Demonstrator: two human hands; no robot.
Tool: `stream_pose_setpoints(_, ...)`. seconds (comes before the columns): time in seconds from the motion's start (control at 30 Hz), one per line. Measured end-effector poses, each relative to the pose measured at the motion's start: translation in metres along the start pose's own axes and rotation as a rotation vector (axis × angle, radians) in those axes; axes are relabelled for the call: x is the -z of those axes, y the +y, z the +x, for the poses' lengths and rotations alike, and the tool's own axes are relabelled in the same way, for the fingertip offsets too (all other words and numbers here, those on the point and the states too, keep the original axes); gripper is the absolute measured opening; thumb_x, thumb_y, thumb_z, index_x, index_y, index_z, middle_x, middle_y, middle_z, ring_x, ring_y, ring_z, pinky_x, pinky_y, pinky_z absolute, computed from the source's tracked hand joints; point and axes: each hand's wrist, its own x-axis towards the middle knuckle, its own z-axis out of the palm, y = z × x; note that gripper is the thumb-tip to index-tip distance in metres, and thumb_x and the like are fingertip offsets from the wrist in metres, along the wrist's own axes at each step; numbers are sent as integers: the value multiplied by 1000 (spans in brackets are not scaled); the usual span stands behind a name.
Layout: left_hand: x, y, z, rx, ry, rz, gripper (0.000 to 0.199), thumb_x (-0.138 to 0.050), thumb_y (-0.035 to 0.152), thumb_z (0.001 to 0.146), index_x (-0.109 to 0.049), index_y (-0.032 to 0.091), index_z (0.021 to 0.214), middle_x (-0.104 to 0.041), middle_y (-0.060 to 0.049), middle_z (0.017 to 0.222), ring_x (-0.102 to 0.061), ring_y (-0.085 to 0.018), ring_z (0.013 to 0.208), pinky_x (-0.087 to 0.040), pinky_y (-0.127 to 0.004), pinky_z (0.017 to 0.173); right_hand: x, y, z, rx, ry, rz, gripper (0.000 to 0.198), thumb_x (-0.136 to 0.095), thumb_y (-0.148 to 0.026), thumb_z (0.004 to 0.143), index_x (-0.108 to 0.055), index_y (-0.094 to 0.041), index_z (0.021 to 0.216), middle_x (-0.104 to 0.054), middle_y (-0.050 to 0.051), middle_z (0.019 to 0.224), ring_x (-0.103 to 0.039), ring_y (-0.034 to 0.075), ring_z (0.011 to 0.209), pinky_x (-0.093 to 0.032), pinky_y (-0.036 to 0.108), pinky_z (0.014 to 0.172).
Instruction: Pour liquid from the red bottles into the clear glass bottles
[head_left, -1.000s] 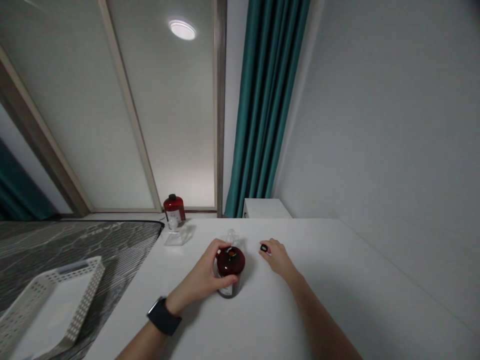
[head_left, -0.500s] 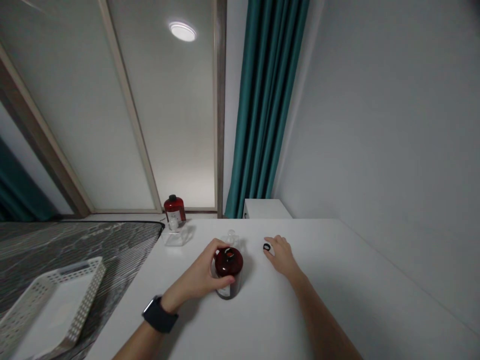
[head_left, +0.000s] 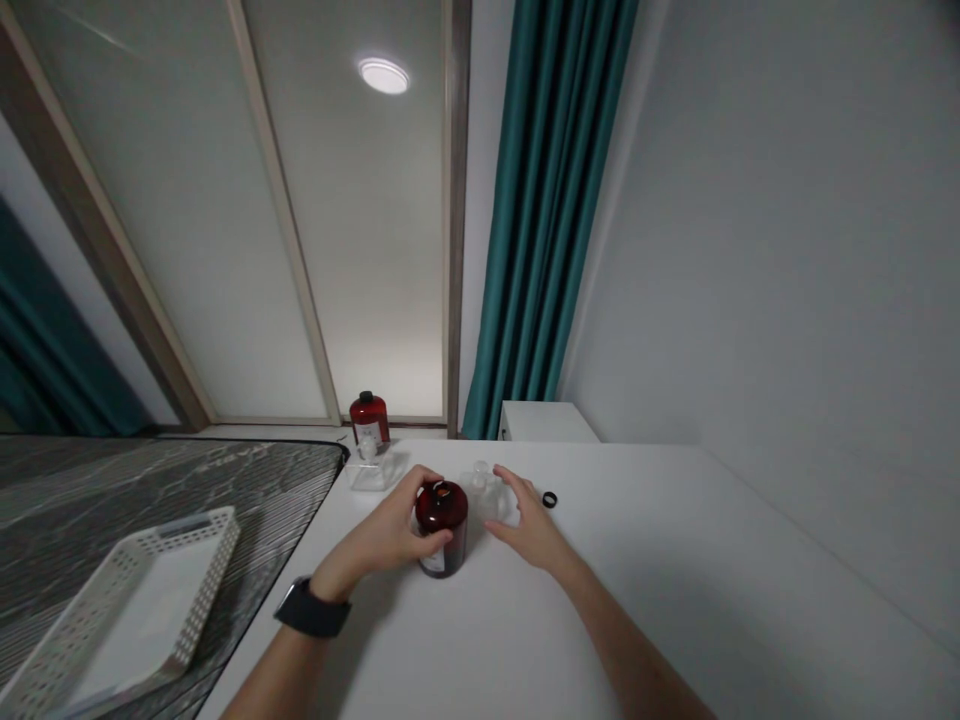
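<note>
Hanging at the left edge of the frame, a teal curtain (head_left: 45, 320) drops to a grey patterned surface (head_left: 285, 480), on which a white perforated basket (head_left: 205, 580) sits at the lower left. Frosted panels (head_left: 367, 250) fill the upper left and upper centre, with 1 bright oval of light (head_left: 384, 76) showing on them. A dark watch (head_left: 311, 608) is strapped round the left wrist, below and left of centre. Higher up, at the far left corner of the white worktop (head_left: 465, 650), stand a capped red bottle (head_left: 369, 412) with a pale label and, just before it, a clear container (head_left: 367, 475) with a round knob.

Of the 2 hands, the left hand (head_left: 397, 530) grasps an open dark-red bottle (head_left: 442, 520), thumb on the near side and fingers round the far side; this bottle is upright, just below the middle of the frame. Right beside it is a 2nd clear container (head_left: 484, 490). The right hand (head_left: 521, 525) is spread next to that container, gripping nothing; whether its fingertips touch it, I cannot tell. A small black ring (head_left: 550, 499) lies on the worktop just right of this hand. Behind are a white cabinet (head_left: 551, 422) and a 2nd teal curtain (head_left: 555, 200); a plain pale wall (head_left: 787, 250) fills the right side.
</note>
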Motion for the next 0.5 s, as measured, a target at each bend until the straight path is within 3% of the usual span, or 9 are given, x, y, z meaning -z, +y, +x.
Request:
stream_pose_setpoints(0.23,-1,-11,3,7,115,49,44,-70,28,76,-50,20,114,-61,-7,111,-61,-26,103,-50,-42,94,-7,10,4,-63,56,78,82,-75,-22,75,-37,-28,148,-57,12,139,-52,27,130,-40,49,108)
stream_pose_setpoints(0.5,-31,-33,15,-12,420,105,47,-73,34,79,-51,19,118,-61,-10,113,-61,-29,108,-50,-46,95,10,15,-7,-64,-12,132,92,-76,-22,75,-28,-28,153,-57,11,137,-56,26,127,-39,48,111)
